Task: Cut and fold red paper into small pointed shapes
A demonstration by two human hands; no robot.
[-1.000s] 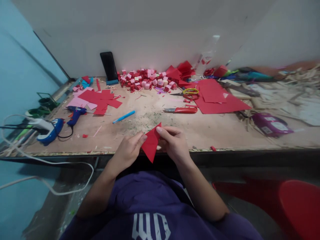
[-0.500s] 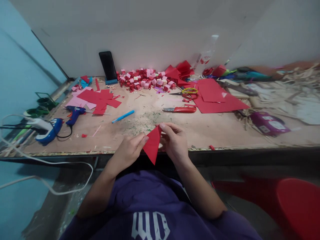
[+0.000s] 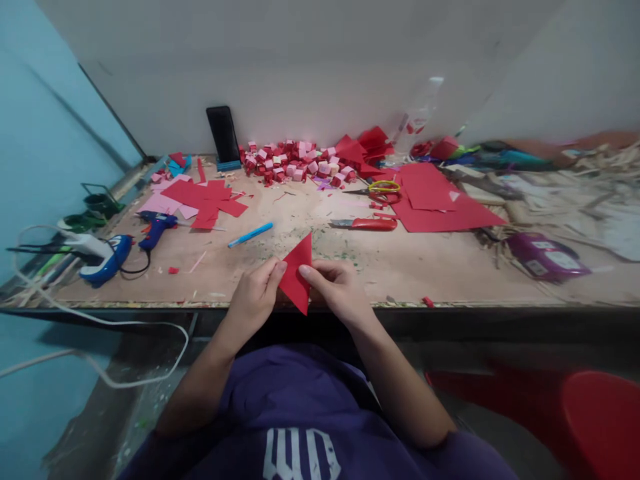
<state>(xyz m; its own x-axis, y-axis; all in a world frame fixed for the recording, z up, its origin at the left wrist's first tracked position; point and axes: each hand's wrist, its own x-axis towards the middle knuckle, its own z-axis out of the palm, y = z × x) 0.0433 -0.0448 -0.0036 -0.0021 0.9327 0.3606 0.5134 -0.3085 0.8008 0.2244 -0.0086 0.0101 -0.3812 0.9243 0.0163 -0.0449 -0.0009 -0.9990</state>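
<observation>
A folded piece of red paper (image 3: 299, 272), pointed at top and bottom, is held up at the table's front edge. My left hand (image 3: 256, 292) pinches its left corner between thumb and fingers. On the other side my right hand (image 3: 336, 287) grips the right edge, thumb on the front face and fingers behind. Beyond the hands lie a blue pen (image 3: 251, 235), a red-handled utility knife (image 3: 367, 225) and yellow-and-red scissors (image 3: 383, 190).
At the back, small pink and red paper cubes (image 3: 295, 163) are heaped beside a propped phone (image 3: 223, 135). Red sheets (image 3: 430, 190) lie right, near a purple box (image 3: 547, 257). A blue glue gun (image 3: 157, 228) and power strip (image 3: 106, 261) are left; a red stool (image 3: 600, 420) stands below right.
My right thumb has slid down from the paper's top tip to its right edge. The paper has turned slightly and its tip now stands free above the fingers.
</observation>
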